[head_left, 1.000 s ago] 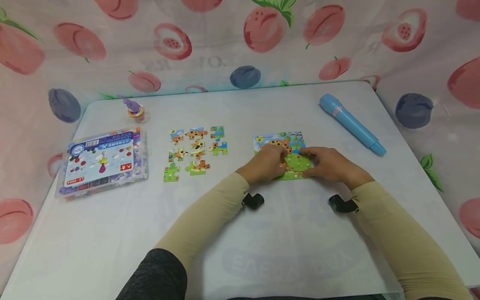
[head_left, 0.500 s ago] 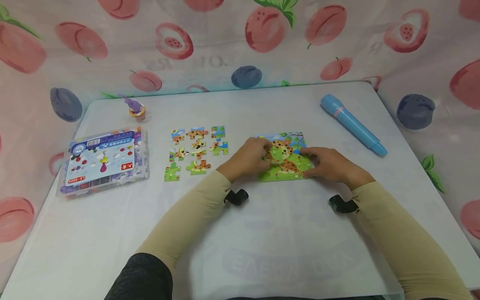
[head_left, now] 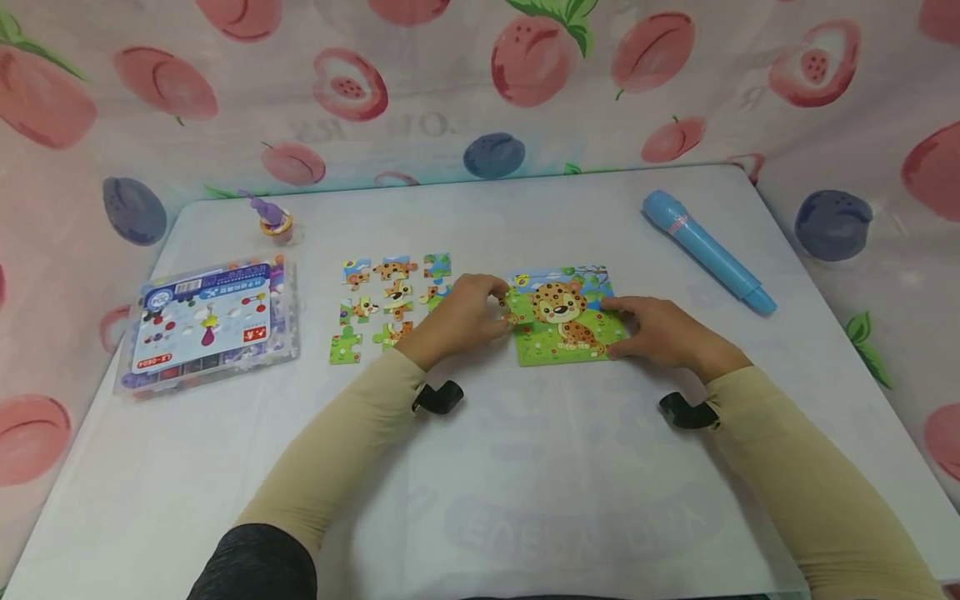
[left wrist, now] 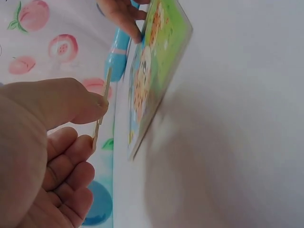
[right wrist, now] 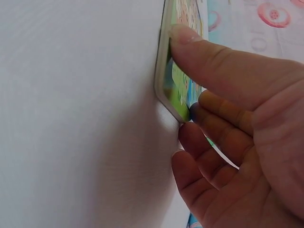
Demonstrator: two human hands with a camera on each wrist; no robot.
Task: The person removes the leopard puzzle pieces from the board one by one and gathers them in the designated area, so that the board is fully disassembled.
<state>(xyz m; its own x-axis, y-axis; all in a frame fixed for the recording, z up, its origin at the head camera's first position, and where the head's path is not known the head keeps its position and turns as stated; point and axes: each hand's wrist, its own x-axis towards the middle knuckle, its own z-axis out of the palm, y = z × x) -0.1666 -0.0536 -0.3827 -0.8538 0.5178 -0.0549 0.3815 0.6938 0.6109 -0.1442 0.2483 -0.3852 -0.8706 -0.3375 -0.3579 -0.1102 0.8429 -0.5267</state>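
Between thumb and fingers my left hand [head_left: 459,318] pinches a thin jigsaw piece [left wrist: 107,80], seen edge-on in the left wrist view and raised above the table. It is just off the left edge of a puzzle board [head_left: 558,343] with a spotted leopard cub on grass. My right hand [head_left: 663,332] holds the board's right edge, its thumb [right wrist: 213,59] on the face and fingertips at the side. Left of the board, loose jigsaw pieces [head_left: 347,346] lie in spaced rows; my left hand partly hides the right-hand ones.
A clear plastic box [head_left: 202,321] with a printed label stands at the left. Behind it is a small purple-topped toy [head_left: 276,218]. A blue microphone-shaped tube [head_left: 708,250] lies at the back right. Fruit-printed cloth [head_left: 420,75] hangs behind the table.
My left hand has moved left across the board with the pinched piece, uncovering the leopard picture, and now partly covers the loose pieces. My right hand stays at the board's edge.
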